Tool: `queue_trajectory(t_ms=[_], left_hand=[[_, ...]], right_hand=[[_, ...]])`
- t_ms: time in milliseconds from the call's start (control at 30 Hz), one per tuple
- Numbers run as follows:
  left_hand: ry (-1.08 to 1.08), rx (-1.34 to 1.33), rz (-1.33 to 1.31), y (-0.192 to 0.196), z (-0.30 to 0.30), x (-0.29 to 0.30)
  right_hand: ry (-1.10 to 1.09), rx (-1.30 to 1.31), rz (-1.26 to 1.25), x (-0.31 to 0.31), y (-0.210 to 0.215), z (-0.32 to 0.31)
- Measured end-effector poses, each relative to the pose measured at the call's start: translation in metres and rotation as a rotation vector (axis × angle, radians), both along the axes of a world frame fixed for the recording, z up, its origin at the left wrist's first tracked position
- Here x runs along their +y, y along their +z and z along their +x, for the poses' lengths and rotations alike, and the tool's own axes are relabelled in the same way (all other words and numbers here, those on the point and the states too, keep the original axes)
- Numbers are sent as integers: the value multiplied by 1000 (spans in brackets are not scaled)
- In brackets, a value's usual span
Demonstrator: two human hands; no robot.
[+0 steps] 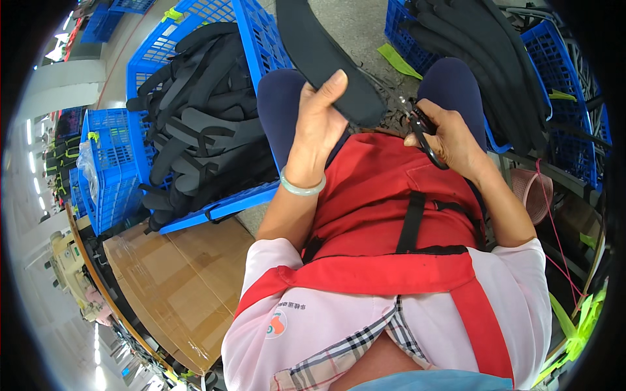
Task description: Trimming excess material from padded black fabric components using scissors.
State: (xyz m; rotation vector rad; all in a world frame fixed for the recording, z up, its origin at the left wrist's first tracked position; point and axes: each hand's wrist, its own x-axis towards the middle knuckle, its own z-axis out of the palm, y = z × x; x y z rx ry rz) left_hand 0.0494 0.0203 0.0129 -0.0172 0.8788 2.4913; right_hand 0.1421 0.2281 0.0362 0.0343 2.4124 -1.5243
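Note:
My left hand [319, 117] grips the lower part of a black padded shoulder strap [326, 58], thumb on top. The strap is long and curved, and it stretches away from me past my left knee. In my right hand [453, 137] is a pair of scissors with black handles [429, 148], held over my lap near my right knee. The blades point toward the strap's near end but stay apart from it. Part of the handles is hidden by my fingers. A red apron [391, 189] covers my lap below both hands.
On the left, a blue plastic crate [225, 207] holds a heap of black padded straps [208, 124]. More long black straps [486, 65] lie over blue crates on the right. A cardboard box [182, 287] stands lower left, a pink basket [531, 192] at right. Yellow-green strips [399, 62] lie about.

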Motion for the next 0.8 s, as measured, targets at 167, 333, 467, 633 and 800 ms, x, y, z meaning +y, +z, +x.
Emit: queue_trajectory(t_ms=[167, 333, 467, 633, 800], left_hand=[[5, 108, -43, -12, -2, -3], [-39, 185, -90, -13, 1, -1], [-34, 181, -70, -15, 3, -1], [-48, 164, -37, -13, 4, 1], [-57, 171, -53, -10, 5, -3]], right_hand=[[37, 28, 93, -6, -3, 2], [103, 62, 200, -11, 15, -6], [116, 18, 198, -14, 15, -10], [83, -48, 133, -11, 1, -8], [130, 117, 120, -8, 7, -1]])
